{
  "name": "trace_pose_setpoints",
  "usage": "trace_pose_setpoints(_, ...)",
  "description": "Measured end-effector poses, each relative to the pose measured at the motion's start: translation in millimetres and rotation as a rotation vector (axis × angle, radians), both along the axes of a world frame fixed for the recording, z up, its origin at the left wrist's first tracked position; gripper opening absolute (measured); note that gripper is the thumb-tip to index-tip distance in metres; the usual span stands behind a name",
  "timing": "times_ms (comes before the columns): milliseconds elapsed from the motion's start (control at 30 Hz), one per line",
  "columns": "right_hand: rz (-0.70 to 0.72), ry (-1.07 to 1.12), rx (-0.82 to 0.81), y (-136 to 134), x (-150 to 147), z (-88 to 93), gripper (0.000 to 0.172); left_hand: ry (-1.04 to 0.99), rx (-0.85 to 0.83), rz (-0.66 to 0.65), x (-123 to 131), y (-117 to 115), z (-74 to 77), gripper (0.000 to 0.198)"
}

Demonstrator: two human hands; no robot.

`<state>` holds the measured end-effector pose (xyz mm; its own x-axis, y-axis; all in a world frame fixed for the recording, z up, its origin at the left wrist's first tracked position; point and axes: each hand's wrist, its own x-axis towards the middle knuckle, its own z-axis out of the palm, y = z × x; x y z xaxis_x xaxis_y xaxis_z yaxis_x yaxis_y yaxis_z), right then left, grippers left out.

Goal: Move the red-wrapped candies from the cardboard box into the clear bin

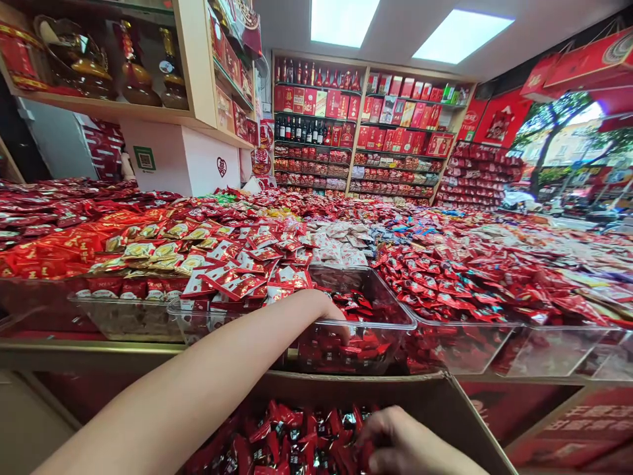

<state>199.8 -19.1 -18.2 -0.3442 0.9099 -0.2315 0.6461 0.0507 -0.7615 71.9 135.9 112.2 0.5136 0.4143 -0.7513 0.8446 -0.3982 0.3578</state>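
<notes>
My left hand [332, 315] reaches down into a clear plastic bin [395, 315] half filled with small red-wrapped candies [363, 343]; its fingers are hidden among them behind the bin's wall. My right hand [403, 443] is low at the bottom edge, inside a brown cardboard box [435, 396] full of the same red candies [291, 442]. Its fingers are curled down into the pile, closed on candies.
Clear bins heaped with red, gold and white wrapped sweets [237, 264] cover the long counter [99, 346]. Shelves of red gift boxes and bottles [361, 125] line the back wall. Bottles stand on a shelf [99, 105] at upper left. The street shows at right.
</notes>
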Motion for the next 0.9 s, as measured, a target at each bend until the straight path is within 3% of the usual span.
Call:
trace_pose_setpoints(167,-0.17,0.557,0.075,-2.0,-4.0,55.3,0.019,0.143,-0.204,0.059,2.2,-0.3,-3.1,0.024)
trace_pose_setpoints(333,-0.273,0.939,0.058,3.9,-5.7,80.9,0.03,0.171,-0.247,0.055,3.2,-2.0,0.9,0.021)
trace_pose_setpoints(467,-0.286,1.057,0.041,7.4,-11.1,81.8,0.03,0.174,-0.246,0.06,3.4,-0.3,-0.4,0.022)
trace_pose_setpoints(667,-0.342,1.016,0.0,0.2,-18.7,65.8,0.021,0.181,-0.265,0.076,4.8,3.7,-5.5,0.027)
trace_pose_setpoints(800,-0.242,0.939,-0.111,-6.9,-22.6,65.2,0.018,0.19,-0.272,0.097,4.6,5.2,-5.9,0.026)
trace_pose_setpoints(900,-0.175,0.897,-0.081,-7.6,-26.7,71.1,0.016,0.199,-0.273,0.116,3.8,5.2,-5.8,0.026)
